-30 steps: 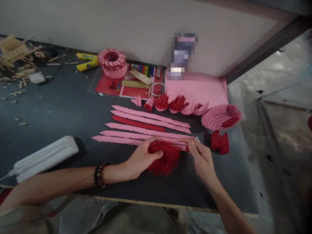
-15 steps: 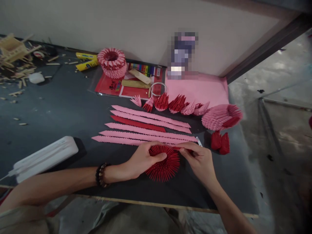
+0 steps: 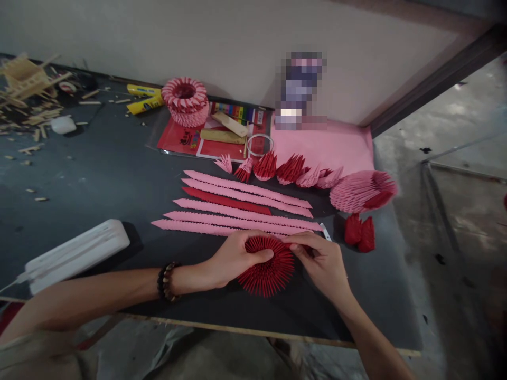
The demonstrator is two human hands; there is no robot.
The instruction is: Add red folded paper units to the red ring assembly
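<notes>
A round red disc of folded paper pieces (image 3: pixel 267 278), its points fanning outward, is in my left hand (image 3: pixel 232 258). The left thumb lies across its middle and the fingers curl behind the far edge, partly hidden. At the disc's upper right rim, my right hand (image 3: pixel 325 264) pinches a small red folded paper piece (image 3: pixel 290 246), mostly covered by the fingertips. Just beyond both hands lie long pink paper strips (image 3: pixel 237 215) of interlocked pieces, with one shorter red strip (image 3: pixel 225 200) among them. Two red paper bundles (image 3: pixel 359 232) stand to the right.
Behind the strips is a row of small paper clusters (image 3: pixel 291 169), ending in a larger pink paper piece (image 3: pixel 363 191). A pink-red paper ring (image 3: pixel 185 103) sits on a red packet (image 3: pixel 174 138). A white case (image 3: pixel 79 256) lies left; wooden scraps (image 3: pixel 35 129) litter the far left.
My right hand has shifted slightly left against the disc's rim, and less of the red piece shows between its fingers. My left hand keeps its hold on the disc.
</notes>
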